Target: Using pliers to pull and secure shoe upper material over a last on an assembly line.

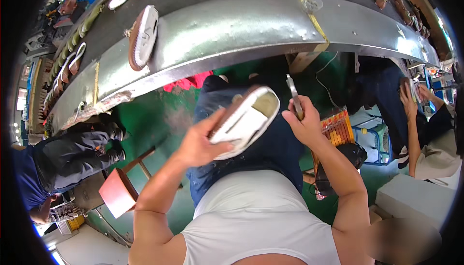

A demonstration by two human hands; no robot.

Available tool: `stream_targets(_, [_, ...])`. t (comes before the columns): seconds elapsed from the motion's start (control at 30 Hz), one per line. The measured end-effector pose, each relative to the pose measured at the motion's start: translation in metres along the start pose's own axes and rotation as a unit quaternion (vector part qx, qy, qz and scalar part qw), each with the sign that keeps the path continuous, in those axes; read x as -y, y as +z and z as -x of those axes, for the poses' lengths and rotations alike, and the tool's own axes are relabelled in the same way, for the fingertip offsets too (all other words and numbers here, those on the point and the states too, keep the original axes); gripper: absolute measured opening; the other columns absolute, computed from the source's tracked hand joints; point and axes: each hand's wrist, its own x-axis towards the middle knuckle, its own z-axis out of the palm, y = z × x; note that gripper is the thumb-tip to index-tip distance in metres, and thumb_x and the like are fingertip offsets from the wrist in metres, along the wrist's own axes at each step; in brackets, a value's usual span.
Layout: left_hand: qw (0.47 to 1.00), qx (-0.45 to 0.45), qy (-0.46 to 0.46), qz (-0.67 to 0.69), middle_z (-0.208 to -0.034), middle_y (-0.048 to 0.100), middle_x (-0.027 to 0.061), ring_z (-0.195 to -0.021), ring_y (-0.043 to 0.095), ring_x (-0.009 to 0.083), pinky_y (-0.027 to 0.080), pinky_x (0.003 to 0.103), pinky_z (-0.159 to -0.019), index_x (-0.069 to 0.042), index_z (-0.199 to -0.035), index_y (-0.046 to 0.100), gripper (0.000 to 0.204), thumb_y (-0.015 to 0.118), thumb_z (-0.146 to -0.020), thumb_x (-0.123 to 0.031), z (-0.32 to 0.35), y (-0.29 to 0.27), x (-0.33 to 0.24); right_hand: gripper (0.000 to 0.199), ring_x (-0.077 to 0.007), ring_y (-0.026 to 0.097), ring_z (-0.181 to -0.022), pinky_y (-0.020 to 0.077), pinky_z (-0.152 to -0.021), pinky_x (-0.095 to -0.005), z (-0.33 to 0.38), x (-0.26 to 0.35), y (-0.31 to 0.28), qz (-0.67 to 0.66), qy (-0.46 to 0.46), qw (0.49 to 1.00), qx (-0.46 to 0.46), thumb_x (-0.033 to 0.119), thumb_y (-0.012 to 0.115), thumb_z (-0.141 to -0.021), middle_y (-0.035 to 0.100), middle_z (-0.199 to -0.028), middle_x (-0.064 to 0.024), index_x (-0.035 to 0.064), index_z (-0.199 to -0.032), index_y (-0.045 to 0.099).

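Note:
My left hand [200, 143] grips an unfinished brown shoe [246, 122] above my lap, fingers along its side and thumb across its bottom. Its pale bottom faces up, with a yellowish patch at the far end. To the right of it, my right hand [306, 121] is closed round a slim silvery metal hand tool [293, 92]. The tool's narrow end points away from me, apart from the shoe; the fist hides part of its handle, so its exact kind is unclear. A similar shoe [143, 37], brown with a whitish bottom, lies on the bench's metal edge.
A curved metal-edged bench [232, 25] spans the far side, with a dark belt carrying several shoes behind it. One co-worker [72, 156] is at left; another at right handles a shoe [411, 91]. A wooden stool [118, 192] and a beaded seat [337, 129] flank me.

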Motion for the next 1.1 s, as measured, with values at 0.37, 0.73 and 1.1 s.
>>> stream_targets(0.37, [0.948,0.053,0.056,-0.309,-0.118,0.061,0.0208,-0.118,0.056,0.0368,0.047,0.042,-0.098,-0.001,-0.129,0.054,0.068,0.079,-0.078,-0.039,-0.033,0.060,0.092,0.046,-0.0345,0.062,-0.088,0.0479,-0.077,-0.0428,0.011,-0.036,0.043,0.196,-0.240,0.942,0.133,0.009,0.081,-0.068,0.063,-0.096,-0.0126,0.0045,-0.106,0.056])
stream_targets(0.73, [0.972,0.071,-0.078,-0.212,-0.112,0.062,0.0226,-0.107,0.061,0.0370,0.049,0.042,-0.092,0.004,-0.119,0.055,0.067,0.083,-0.073,-0.037,-0.065,0.076,0.072,0.034,-0.0382,0.064,-0.089,0.0514,-0.078,-0.0437,-0.010,-0.054,0.028,0.142,-0.082,0.985,0.043,0.005,0.073,-0.076,0.065,-0.095,-0.0189,0.0023,-0.106,0.058])
stream_targets(1.1, [0.962,0.019,-0.047,0.267,-0.126,0.057,0.0062,-0.112,0.057,0.0164,0.047,0.032,-0.096,-0.008,-0.150,0.031,0.083,0.078,-0.081,-0.008,-0.113,0.050,0.045,0.033,-0.0174,0.064,-0.087,0.0510,-0.080,-0.0331,0.002,-0.013,-0.012,-0.120,0.098,0.985,0.078,0.016,0.064,-0.090,0.067,-0.095,-0.0105,-0.0012,-0.117,0.056])
